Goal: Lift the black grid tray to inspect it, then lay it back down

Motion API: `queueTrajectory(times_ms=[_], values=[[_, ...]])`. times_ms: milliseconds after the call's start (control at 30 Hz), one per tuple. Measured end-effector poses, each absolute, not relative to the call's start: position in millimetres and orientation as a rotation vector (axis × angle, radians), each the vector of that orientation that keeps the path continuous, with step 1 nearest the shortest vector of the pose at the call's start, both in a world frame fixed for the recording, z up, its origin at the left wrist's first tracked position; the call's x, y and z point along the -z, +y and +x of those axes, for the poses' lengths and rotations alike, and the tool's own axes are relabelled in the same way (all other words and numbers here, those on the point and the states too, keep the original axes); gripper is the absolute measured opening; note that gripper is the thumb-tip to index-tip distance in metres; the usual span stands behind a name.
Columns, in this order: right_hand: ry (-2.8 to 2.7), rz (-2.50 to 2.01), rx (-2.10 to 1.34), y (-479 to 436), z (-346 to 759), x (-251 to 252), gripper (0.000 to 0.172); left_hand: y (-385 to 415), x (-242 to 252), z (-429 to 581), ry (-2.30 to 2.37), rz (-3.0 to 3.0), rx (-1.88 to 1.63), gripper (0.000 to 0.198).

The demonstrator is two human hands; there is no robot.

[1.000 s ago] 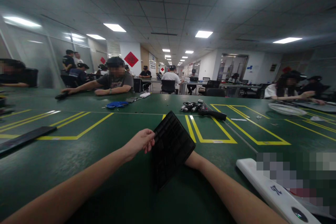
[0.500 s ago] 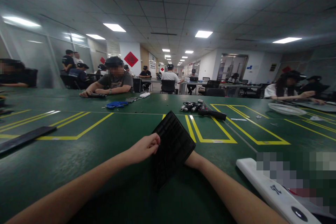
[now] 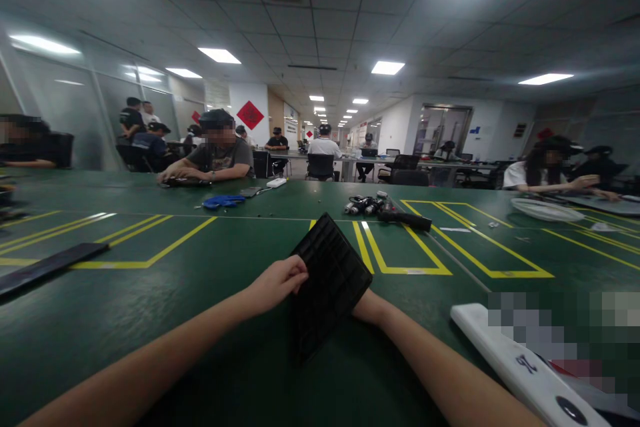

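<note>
My left hand (image 3: 281, 280) curls its fingers at the black tray (image 3: 334, 280), tilted between my hands; from here I can't tell if they pinch it. My right hand (image 3: 367, 305) is mostly hidden behind it, so I can't tell its grip. A loose hold or hard push could make it slip.

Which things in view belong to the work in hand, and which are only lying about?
In use, it seems: black gridded tray, left hand, right hand.

Apparently just lying about: crumpled blue item, likely cables, dark bar, white bar.
</note>
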State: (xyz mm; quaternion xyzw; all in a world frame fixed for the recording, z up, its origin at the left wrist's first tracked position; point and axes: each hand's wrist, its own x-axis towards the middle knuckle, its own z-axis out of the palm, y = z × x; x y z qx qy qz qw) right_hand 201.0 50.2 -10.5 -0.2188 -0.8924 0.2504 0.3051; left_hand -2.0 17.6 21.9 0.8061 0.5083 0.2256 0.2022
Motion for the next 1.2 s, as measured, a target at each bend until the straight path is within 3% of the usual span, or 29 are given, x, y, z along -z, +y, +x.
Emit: queueTrajectory(times_ms=[167, 567, 800, 1033, 1200], values=[[-2.377, -0.583, -0.652, 49.8, 199.3, 10.1, 0.045, 19.5, -16.7, 3.4, 1.637, 2.216, -0.666, 0.036], [-2.327, -0.528, -0.635, 51.7, 201.6, 14.6, 0.048, 10.1, -19.8, 13.0, 1.896, 2.401, -0.551, 0.045], [-2.337, -0.560, -0.662, 51.0, 201.3, 13.9, 0.048, 8.0, -20.6, 9.7, 1.791, 2.448, -0.508, 0.035], [-2.314, -0.609, -0.718, 50.1, 200.5, 13.6, 0.046, 12.8, -21.8, 5.9, 1.773, 2.349, -0.563, 0.045], [-2.329, -0.589, -0.713, 51.6, 201.7, 15.8, 0.046, 11.8, -20.2, 4.3, 1.734, 2.419, -0.534, 0.035]])
